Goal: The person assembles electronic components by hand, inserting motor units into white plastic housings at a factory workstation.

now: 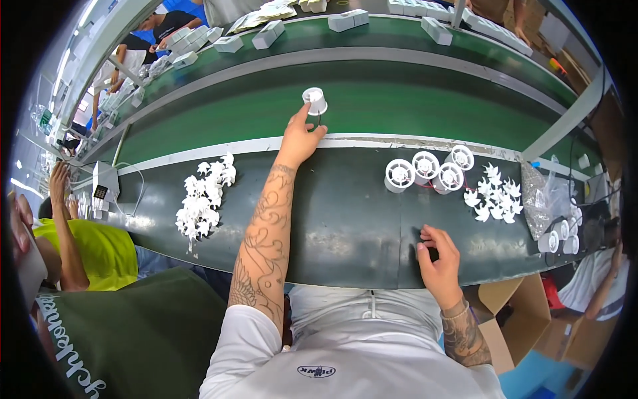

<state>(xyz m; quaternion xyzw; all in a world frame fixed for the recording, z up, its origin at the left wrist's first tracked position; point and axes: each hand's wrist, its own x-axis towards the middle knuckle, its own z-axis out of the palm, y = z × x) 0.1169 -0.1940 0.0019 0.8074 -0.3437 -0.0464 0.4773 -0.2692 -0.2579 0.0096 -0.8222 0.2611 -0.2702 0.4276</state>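
My left hand stretches over the near rail to the green conveyor belt. Its fingertips touch the side of a white round fan housing that has a dark wire; the thumb stands apart from it. Near the front edge of the dark work surface, my right hand has loosely bent fingers and holds nothing visible. Beyond it stand several white round fan units with red wires. Right of them lies a pile of white fan blade wheels; another heap of blade wheels is left of my left forearm.
A clear bag of small parts lies at the right, beside more white housings. White boxes line the far belt. A small white device with a cable stands at the left. Co-workers sit close on my left; cardboard boxes are below right.
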